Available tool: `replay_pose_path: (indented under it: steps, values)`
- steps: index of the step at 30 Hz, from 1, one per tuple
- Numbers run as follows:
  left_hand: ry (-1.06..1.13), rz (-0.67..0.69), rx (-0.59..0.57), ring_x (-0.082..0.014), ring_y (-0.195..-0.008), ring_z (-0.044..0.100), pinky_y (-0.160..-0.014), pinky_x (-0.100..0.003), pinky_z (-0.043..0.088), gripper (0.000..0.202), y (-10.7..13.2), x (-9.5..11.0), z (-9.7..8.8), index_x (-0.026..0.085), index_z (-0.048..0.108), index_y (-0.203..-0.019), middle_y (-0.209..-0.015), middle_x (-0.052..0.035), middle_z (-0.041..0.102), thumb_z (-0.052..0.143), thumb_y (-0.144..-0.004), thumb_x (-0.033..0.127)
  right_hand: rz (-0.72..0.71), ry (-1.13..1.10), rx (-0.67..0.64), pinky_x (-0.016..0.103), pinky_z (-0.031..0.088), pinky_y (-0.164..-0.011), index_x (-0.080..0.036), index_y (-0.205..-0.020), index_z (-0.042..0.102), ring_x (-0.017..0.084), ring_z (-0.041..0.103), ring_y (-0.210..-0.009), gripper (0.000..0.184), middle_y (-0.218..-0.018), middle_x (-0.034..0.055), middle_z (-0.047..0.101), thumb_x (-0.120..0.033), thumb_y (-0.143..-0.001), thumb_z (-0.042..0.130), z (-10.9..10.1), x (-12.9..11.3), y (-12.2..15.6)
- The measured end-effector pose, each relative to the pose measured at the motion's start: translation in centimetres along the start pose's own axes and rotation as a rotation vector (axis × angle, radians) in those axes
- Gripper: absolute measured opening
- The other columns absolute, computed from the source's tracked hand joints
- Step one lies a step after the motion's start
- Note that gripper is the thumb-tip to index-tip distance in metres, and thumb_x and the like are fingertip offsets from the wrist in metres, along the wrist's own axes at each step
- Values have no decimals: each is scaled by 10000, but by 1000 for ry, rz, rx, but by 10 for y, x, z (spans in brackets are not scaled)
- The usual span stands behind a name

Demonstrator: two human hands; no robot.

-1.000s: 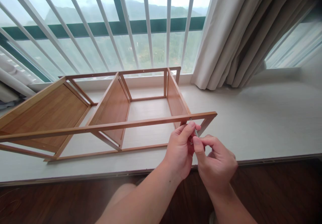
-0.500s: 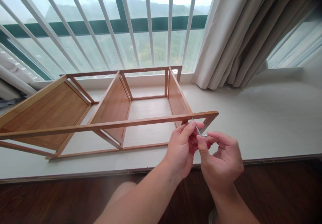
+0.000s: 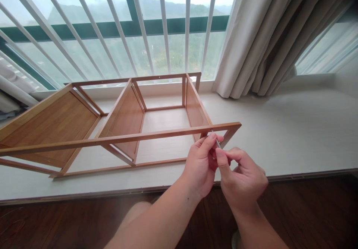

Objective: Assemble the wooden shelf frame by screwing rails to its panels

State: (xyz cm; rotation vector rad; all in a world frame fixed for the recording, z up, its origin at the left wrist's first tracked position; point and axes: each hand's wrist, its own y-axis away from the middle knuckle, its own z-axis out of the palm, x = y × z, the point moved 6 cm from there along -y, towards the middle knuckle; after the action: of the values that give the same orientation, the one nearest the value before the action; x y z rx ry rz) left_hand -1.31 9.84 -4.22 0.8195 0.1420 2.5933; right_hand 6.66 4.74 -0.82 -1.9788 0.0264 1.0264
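- left hand (image 3: 200,163): i have its fingers closed around the upper part of the rod (image 3: 218,144).
- right hand (image 3: 242,178): i have its fingers pinched narrow on the rod's lower end.
- rod: located between both hands. long axis runs up and leftward from the right fingertips toward the screw (image 3: 212,130). i cannot tell whether its tip is seated.
- screw: located in the near rail (image 3: 156,134), toward its right end, just beyond the left fingertips. left hand is nearer; right hand is farther back.
- rack (image 3: 124,118): rests on the ledge (image 3: 279,137), panels on edge.
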Motion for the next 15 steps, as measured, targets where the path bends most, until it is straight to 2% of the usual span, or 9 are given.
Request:
replay_pose_path:
  steps: [3,7,11,15]
  values:
    - [-32,24,13,-56,-553,465,-557,-208,390,286,1,1,-2,125,672,-838,-667,24,503,712,-775,400,64,-24,-35,222,402,-515,-168,-687,637,89,470,-495,188,-571,-37,538,-280,-833,674,2,2,1]
    - [-71,34,13,-72,-561,477,-580,-222,415,310,3,4,0,129,680,-839,-642,23,499,716,-763,427,63,-32,-42,228,401,-507,-170,-703,644,96,487,-503,192,-616,-20,593,-305,-838,664,3,3,0]
    - [-87,17,19,-87,-600,498,-668,-251,461,279,6,5,4,135,692,-828,-654,8,533,702,-776,409,29,-59,10,243,461,-565,-181,-813,662,122,569,-582,111,-703,-3,641,-286,-807,700,1,4,1]
    - [-83,15,15,-87,-596,490,-655,-243,456,278,6,6,4,137,703,-845,-658,1,541,697,-778,406,18,-114,86,293,523,-637,-181,-954,643,132,594,-605,215,-772,9,651,-273,-777,725,0,9,3]
